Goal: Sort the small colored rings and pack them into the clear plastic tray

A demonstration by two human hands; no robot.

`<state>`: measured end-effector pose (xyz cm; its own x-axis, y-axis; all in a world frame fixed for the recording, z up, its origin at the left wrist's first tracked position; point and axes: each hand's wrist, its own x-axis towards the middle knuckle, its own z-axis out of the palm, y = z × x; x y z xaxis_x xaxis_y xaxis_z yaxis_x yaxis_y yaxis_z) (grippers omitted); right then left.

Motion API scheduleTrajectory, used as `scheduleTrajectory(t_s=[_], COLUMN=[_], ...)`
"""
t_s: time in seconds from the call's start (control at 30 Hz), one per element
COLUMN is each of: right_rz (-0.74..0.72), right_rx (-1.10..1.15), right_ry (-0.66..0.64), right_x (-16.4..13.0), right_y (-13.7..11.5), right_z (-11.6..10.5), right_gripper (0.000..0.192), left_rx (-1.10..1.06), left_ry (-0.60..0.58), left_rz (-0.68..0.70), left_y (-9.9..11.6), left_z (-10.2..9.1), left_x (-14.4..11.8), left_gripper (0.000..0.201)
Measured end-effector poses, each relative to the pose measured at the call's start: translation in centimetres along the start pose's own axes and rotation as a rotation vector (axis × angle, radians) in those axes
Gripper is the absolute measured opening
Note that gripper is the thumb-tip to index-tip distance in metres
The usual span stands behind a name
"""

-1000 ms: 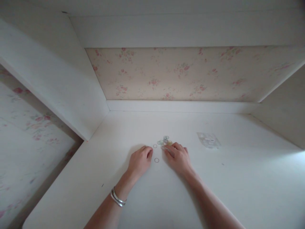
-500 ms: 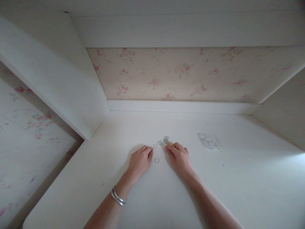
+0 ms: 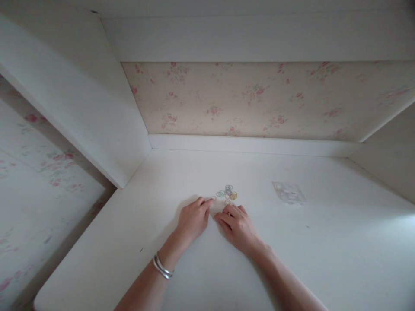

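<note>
A small heap of thin coloured rings [image 3: 227, 193], green, blue and yellow, lies on the white desk top [image 3: 207, 259]. My right hand [image 3: 236, 224] rests flat just in front of the heap, its fingertips pointing left, where a single ring lay a moment ago; that ring is hidden now. My left hand [image 3: 193, 218], with silver bangles [image 3: 162, 267] on the wrist, lies beside it, its fingertips next to another loose ring [image 3: 213, 198]. The fingertips of both hands nearly meet. Whether either hand pinches a ring is not visible.
A small clear plastic bag [image 3: 288, 192] lies on the desk to the right of the rings. White side panels and a flowered back wall [image 3: 259, 99] close in the desk. The desk's left edge [image 3: 74, 246] drops off to a flowered surface.
My right hand has slid left and back from the heap onto the spot of the single loose ring. My left hand has edged forward to the right. The view shifted slightly.
</note>
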<state>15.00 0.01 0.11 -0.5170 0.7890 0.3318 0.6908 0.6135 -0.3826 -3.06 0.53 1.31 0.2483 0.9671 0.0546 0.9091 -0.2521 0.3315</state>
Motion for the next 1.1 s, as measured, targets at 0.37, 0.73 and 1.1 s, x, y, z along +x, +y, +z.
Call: scheduleTrajectory(t_s=[0.37, 0.73, 1.1], right_rz=[-0.017, -0.019, 0.107], right_rx=[-0.018, 0.011, 0.045], right_ry=[-0.059, -0.005, 0.165], right_x=[0.1, 0.1, 0.1], right_y=[-0.3, 0.3, 1.6], right_z=[-0.5, 0.3, 0.4], right_gripper=[0.024, 0.020, 0.023], left_rx=[0.048, 0.019, -0.003], left_ry=[0.006, 0.046, 0.041], left_rz=[0.012, 0.008, 0.021], left_y=[0.0, -0.1, -0.1], left_z=[0.1, 0.3, 0.1], left_x=[0.0, 0.1, 0.0], left_gripper=[0.035, 0.029, 0.025])
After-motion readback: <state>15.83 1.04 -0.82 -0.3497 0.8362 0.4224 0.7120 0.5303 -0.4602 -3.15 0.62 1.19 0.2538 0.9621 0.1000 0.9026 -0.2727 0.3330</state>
